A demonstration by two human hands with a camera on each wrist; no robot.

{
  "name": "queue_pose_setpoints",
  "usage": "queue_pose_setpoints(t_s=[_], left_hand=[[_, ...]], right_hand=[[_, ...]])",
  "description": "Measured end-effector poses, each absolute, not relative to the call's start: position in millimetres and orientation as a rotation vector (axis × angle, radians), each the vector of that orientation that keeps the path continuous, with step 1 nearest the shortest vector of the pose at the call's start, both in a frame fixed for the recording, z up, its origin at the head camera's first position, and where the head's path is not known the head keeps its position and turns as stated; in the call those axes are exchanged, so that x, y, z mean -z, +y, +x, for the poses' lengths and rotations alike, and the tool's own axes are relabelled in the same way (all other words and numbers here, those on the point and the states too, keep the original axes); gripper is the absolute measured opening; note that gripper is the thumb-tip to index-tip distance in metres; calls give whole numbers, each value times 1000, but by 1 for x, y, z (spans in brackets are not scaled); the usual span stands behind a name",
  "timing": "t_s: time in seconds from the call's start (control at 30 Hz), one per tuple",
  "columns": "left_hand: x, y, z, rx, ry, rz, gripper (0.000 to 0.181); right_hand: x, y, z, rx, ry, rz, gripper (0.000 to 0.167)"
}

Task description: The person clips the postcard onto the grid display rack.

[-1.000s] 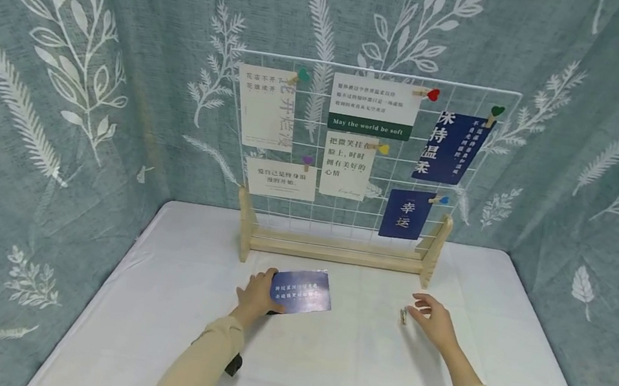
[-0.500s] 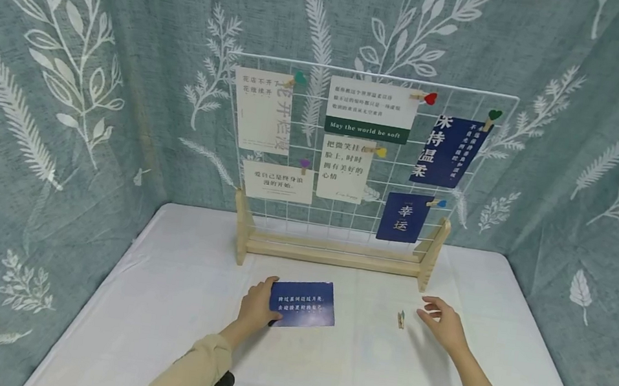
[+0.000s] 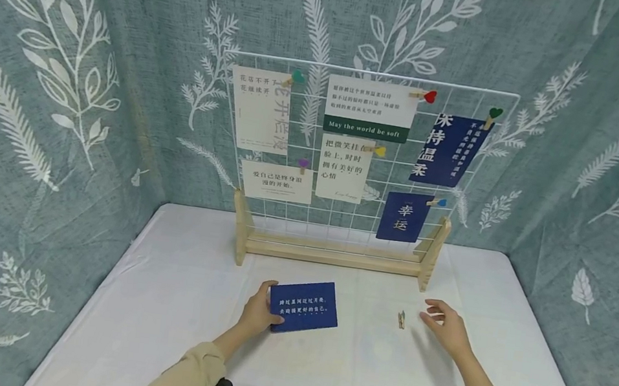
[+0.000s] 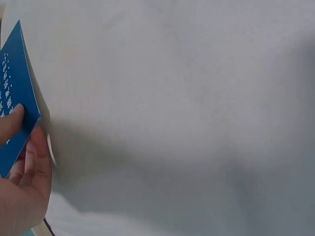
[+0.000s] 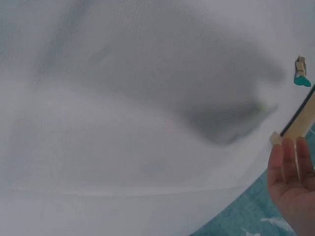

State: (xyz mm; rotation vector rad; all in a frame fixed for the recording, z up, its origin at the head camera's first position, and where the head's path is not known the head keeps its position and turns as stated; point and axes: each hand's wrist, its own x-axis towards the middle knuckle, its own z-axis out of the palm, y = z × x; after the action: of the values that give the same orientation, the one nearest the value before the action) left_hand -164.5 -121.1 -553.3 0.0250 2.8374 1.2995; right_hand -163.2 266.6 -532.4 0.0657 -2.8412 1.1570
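My left hand (image 3: 258,311) grips a dark blue card (image 3: 306,308) with white lettering by its left edge, thumb on the printed face. In the left wrist view the thumb lies over the blue card (image 4: 19,93) and the other fingers are behind it. My right hand (image 3: 447,328) hovers at the right with fingers loosely bent and nothing in them. Just left of it a small wooden clothespin (image 3: 401,320) lies on the white table. In the right wrist view this clothespin (image 5: 300,69) shows a teal end, apart from the right hand (image 5: 293,187).
Behind the hands stands a white wire grid (image 3: 341,220) on a wooden base (image 3: 333,257). Several cards hang on it from heart-topped clothespins, among them a blue card (image 3: 402,217) at lower right. A patterned green curtain (image 3: 140,99) surrounds the white table (image 3: 357,369).
The left hand has drawn the blue card slightly nearer, and its face now shows more fully. My right hand has shifted right, away from the clothespin, which stays on the table.
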Motion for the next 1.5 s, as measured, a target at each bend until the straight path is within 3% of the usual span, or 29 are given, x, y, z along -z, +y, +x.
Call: queue_pose_setpoints(t_s=[0.47, 0.77, 0.97, 1.2, 1.33, 1.5], left_hand=[[549, -122, -158, -1782, 2422, -99, 82], [544, -114, -156, -1850, 2311, -143, 37], [537, -116, -152, -1841, 2293, -182, 25], [531, -125, -150, -1866, 2266, -181, 23], [527, -127, -150, -1888, 2265, -161, 25], [523, -128, -150, -1889, 2260, -163, 26]], right_hand=[[537, 260, -160, -1149, -2841, 83, 34], [539, 253, -160, -1129, -2848, 28, 30], [549, 251, -165, -1185, -2811, 77, 28], [682, 306, -232, -1296, -2611, 272, 29], [655, 286, -219, -1384, -2590, 220, 29], [561, 238, -176, -1378, -2765, -65, 32]])
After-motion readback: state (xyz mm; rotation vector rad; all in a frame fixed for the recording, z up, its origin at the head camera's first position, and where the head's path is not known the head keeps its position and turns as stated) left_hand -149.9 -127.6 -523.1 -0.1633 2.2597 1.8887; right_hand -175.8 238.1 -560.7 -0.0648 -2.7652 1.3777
